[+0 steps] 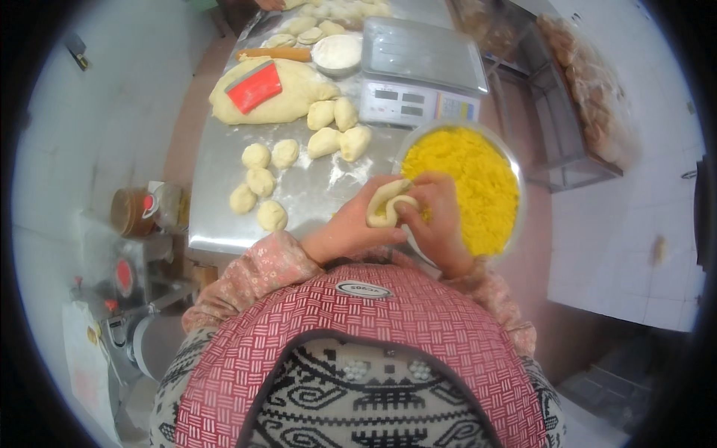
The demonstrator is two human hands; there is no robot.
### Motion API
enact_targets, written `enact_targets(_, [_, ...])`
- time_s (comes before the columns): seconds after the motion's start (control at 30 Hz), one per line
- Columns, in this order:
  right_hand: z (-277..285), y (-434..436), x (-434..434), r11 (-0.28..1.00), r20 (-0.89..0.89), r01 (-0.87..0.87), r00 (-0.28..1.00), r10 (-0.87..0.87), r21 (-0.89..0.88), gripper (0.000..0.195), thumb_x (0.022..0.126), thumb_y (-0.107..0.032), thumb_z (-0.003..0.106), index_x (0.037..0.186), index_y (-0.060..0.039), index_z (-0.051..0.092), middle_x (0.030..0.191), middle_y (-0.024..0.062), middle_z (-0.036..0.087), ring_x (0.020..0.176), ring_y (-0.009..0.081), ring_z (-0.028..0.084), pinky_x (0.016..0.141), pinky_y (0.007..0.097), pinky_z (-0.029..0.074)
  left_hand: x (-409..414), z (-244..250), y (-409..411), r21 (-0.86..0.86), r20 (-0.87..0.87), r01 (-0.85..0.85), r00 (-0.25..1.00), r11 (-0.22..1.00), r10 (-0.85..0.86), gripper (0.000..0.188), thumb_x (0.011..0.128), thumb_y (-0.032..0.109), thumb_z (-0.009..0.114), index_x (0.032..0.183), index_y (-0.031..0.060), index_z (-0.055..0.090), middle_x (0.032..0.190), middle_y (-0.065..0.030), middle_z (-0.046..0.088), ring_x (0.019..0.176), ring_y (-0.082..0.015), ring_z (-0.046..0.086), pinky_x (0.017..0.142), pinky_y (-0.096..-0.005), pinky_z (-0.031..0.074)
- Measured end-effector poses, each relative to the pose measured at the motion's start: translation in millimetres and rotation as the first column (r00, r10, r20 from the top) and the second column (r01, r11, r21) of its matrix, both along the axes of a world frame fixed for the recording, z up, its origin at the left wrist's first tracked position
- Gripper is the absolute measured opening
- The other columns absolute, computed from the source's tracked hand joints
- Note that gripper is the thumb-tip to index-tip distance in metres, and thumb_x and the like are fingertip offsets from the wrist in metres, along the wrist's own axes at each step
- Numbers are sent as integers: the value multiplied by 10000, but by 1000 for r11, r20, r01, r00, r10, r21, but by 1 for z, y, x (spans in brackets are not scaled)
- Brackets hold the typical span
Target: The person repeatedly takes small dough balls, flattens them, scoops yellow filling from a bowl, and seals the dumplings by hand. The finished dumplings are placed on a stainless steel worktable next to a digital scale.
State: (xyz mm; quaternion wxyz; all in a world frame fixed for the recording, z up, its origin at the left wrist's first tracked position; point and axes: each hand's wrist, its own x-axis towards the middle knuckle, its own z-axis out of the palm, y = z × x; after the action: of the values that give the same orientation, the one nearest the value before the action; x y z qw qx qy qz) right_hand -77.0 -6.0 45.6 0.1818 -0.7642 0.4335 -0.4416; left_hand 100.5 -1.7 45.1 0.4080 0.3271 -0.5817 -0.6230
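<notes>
Cupped in my left hand (pixel 347 224) is a piece of dough (pixel 383 204), its rim raised and folded inward. A little yellow filling seems to show in its hollow. My right hand (pixel 440 218) pinches the dough's edge between thumb and fingers. Just beyond that hand, a large metal bowl (pixel 516 162) holds crumbly yellow filling (pixel 476 185). To the left, several round dough balls (pixel 260 182) lie on the steel table (pixel 213 185). Larger cut dough pieces (pixel 339 131) sit further back.
A big dough slab (pixel 297 92) carries a red-handled dough scraper (pixel 255 89). Behind it are a wooden rolling pin (pixel 274 54) and a bowl of flour (pixel 337 53). A digital scale (pixel 423 67) stands beyond the filling bowl. Another person's hand (pixel 270 4) shows at the table's far end.
</notes>
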Motion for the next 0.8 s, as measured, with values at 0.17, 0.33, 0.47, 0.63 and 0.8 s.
enact_targets(0.17, [2, 3, 14, 904, 134, 50, 984, -117, 425, 285, 766, -179, 665, 985, -16, 582, 922, 141, 605, 865, 305, 583, 757, 376, 460, 4, 3, 5, 307, -44, -23, 998, 952, 38, 583, 829, 256, 644, 1299, 59, 360, 1091, -125, 565, 812, -191, 606, 706, -324, 507])
enact_targets(0.33, [11, 4, 19, 884, 67, 8, 997, -45, 467, 269, 816, -245, 605, 956, -17, 579, 911, 182, 612, 844, 330, 607, 714, 391, 477, 8, 3, 7, 93, 297, -143, 949, 985, 109, 380, 888, 274, 550, 1179, 43, 472, 926, -155, 616, 700, -229, 622, 639, -339, 503])
enact_targets(0.47, [15, 1, 36, 902, -84, -7, 995, 47, 432, 229, 865, -253, 529, 933, -38, 569, 887, 186, 598, 810, 360, 589, 663, 406, 471, 15, -15, 8, -342, 428, -207, 834, 917, 348, 305, 925, 285, 478, 1108, 44, 517, 856, -158, 627, 688, -312, 623, 665, -370, 497])
enact_targets(0.63, [-26, -64, 43, 990, -436, -107, 898, 57, -91, 200, 899, -238, 476, 936, -63, 564, 790, 153, 580, 747, 333, 576, 589, 419, 459, 25, -39, -18, -126, 351, -370, 851, 920, 390, 425, 946, 348, 432, 1276, 82, 402, 1078, -181, 568, 923, -322, 593, 745, -378, 482])
enact_targets(0.8, [40, -166, 37, 980, -343, 157, 920, -189, -119, 252, 892, -244, 503, 972, -31, 612, 967, 127, 616, 836, 304, 597, 671, 375, 481, 73, -38, -27, 241, 101, -653, 752, 718, 651, 547, 932, 432, 430, 1364, 123, 301, 1335, -101, 382, 1074, -248, 516, 864, -394, 442])
